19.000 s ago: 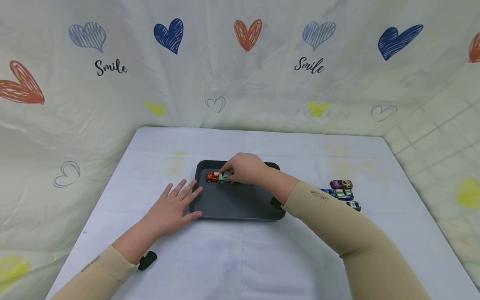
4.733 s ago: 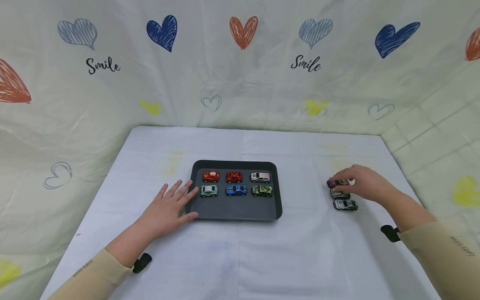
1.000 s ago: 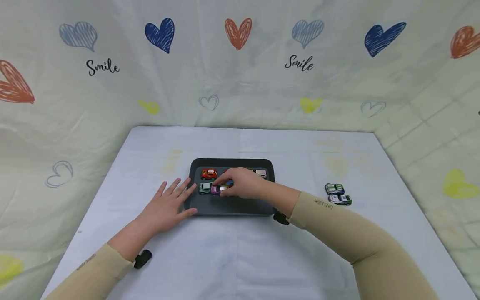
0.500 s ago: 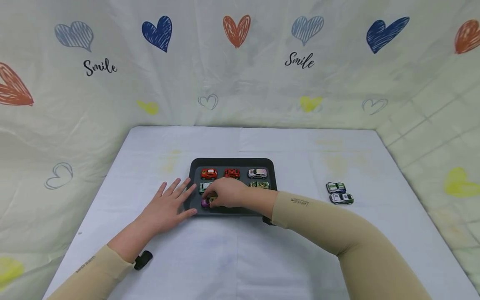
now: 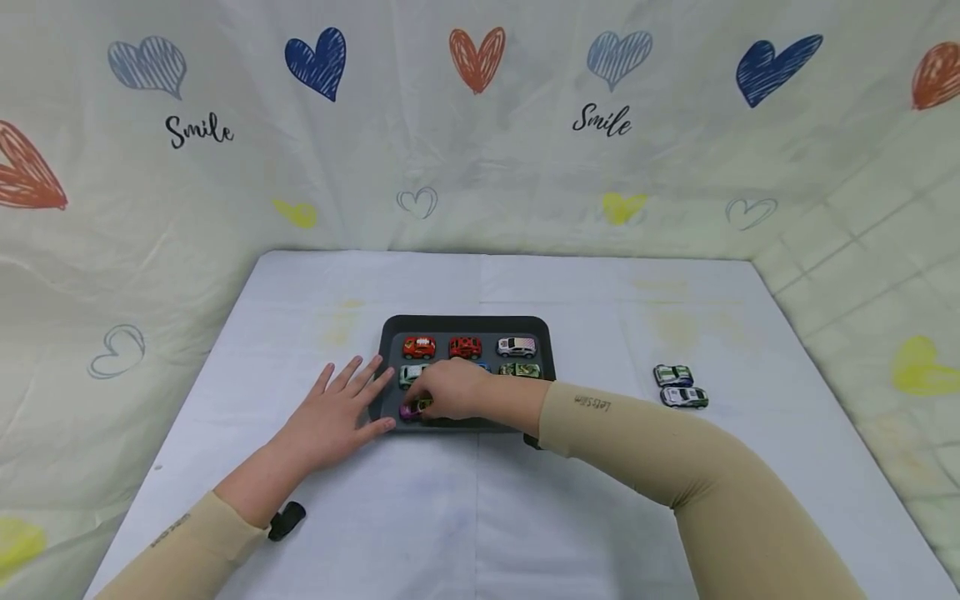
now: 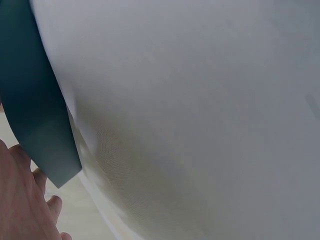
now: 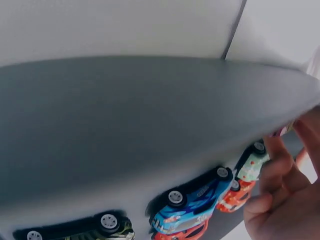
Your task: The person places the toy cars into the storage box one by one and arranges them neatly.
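The right hand [image 5: 452, 388] is pinching a purple toy car [image 5: 415, 409] between its thumb and fingers, and those fingers are curling around it. The purple toy car is sitting low in the dark tray [image 5: 465, 322], at about eight o'clock (its wheels are too hidden to tell if they are touching the bottom). The back of the hand is facing up. The right arm, in a tan sleeve [image 5: 637, 435], is coming in from four o'clock, bending at the elbow and pointing to ten o'clock, over the tray's near edge.

The left hand [image 5: 339, 415] is holding nothing. Its fingers are spreading wide and straight, and the tips are resting on the tray's rim at nine o'clock. The left arm is pointing to two o'clock.

Six more cars are standing in the tray: a red car with white marks [image 5: 419, 347] at ten o'clock, a plain red car [image 5: 465, 347] at twelve, a white car [image 5: 516, 347] at two, a pale green car [image 5: 413, 376] at nine, a camouflage car [image 5: 520, 370] at three, and a blue car [image 5: 482, 367] in the middle, mostly hiding behind the right hand. Two cars [image 5: 684, 397] are waiting on the white table [image 5: 600, 500], well apart from the tray at three o'clock.
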Available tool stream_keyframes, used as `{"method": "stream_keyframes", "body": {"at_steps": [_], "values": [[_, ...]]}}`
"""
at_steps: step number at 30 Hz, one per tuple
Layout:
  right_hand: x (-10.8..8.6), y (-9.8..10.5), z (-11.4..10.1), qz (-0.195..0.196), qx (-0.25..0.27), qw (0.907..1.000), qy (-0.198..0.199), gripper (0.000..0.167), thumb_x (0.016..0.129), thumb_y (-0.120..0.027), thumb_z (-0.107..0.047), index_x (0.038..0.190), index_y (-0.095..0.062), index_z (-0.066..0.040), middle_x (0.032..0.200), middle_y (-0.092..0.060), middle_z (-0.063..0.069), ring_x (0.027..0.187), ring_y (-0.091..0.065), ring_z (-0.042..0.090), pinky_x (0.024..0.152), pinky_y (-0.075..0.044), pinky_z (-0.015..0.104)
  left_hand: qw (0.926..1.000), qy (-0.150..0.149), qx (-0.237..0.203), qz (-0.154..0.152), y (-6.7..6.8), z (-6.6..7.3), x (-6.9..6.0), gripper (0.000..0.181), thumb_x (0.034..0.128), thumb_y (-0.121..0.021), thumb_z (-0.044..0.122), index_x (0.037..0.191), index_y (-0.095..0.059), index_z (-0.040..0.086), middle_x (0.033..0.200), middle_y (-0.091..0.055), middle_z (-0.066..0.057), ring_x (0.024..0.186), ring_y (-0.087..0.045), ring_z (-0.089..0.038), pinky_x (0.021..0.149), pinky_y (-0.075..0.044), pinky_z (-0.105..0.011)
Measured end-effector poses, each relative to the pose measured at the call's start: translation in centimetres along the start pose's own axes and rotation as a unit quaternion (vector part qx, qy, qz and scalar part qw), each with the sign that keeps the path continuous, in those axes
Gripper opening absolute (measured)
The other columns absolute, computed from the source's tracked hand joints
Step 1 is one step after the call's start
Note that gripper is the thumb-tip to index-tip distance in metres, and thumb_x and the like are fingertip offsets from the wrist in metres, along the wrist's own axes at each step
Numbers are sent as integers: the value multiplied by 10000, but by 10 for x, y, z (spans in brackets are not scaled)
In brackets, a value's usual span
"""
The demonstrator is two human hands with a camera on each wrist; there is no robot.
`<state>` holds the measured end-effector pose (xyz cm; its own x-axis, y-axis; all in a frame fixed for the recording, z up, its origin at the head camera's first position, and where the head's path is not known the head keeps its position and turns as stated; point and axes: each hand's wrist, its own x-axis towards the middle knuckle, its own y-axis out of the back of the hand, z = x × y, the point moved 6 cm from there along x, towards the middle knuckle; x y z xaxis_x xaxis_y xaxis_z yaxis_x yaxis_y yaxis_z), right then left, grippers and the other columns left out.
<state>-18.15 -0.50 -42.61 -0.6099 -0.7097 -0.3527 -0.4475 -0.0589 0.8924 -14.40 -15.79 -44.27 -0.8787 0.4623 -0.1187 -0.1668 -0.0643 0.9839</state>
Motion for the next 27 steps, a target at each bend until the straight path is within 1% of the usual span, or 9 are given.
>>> {"method": "stream_keyframes", "body": {"at_steps": [2, 5, 10, 17, 20, 24, 27], "values": [[-1, 1, 1, -94, 54, 9999, 7, 409, 929, -704, -227, 1324, -658, -326, 1259, -661, -93, 1118, -614, 87, 895, -535, 291, 10000, -15, 23, 14, 1, 0, 1, 809, 951, -463, 667, 1587, -270, 207, 1654, -165, -36, 1510, -130, -336, 1191, -75, -600], [-3, 3, 1, -172, 66, 9998, 26, 446, 929, -688, -182, 1345, -639, -333, 1270, -653, -85, 1129, -603, 90, 905, -528, 292, 10000, -33, 23, 42, 2, 0, 2, 804, 951, -472, 660, 1584, -282, 201, 1653, -172, -40, 1508, -139, -341, 1189, -81, -601], [-3, 4, -1, -139, -81, 9999, 18, 435, 939, -695, -209, 1350, -634, -337, 1252, -659, -80, 1129, -610, 105, 910, -531, 296, 10000, -30, 13, 49, 3, 1, 1, 801, 952, -477, 654, 1583, -285, 199, 1652, -177, -41, 1508, -137, -337, 1189, -81, -601], [0, 4, 0, -44, -269, 9996, 52, 426, 934, -711, -242, 1343, -641, -336, 1189, -672, -82, 1069, -617, 87, 882, -536, 289, 10000, -28, 35, 53, 3, 1, 0, 801, 951, -476, 658, 1582, -285, 203, 1649, -188, -45, 1506, -146, -344, 1187, -87, -605], [1, 3, 1, -3, -283, 9995, 111, 423, 928, -720, -261, 1337, -645, -340, 1169, -676, -92, 1033, -612, 68, 868, -536, 283, 10000, -5, 41, 58, 2, 0, 0, 807, 949, -457, 675, 1585, -278, 210, 1651, -182, -41, 1508, -139, -341, 1188, -77, -602], [1, 4, 2, 31, -236, 9996, 173, 424, 915, -736, -295, 1327, -652, -349, 1129, -677, -106, 945, -599, 40, 824, -536, 263, 9999, -8, 74, 91, 0, -1, 0, 812, 947, -443, 687, 1586, -275, 215, 1652, -180, -39, 1507, -139, -341, 1188, -75, -601], [-1, 8, 3, 89, -210, 9996, 178, 425, 907, -744, -321, 1320, -655, -361, 1115, -674, -117, 917, -594, 33, 792, -534, 251, 9999, -47, 70, 141, 1, 0, 0, 805, 948, -462, 673, 1582, -288, 209, 1649, -191, -42, 1506, -148, -343, 1186, -88, -606]]}}
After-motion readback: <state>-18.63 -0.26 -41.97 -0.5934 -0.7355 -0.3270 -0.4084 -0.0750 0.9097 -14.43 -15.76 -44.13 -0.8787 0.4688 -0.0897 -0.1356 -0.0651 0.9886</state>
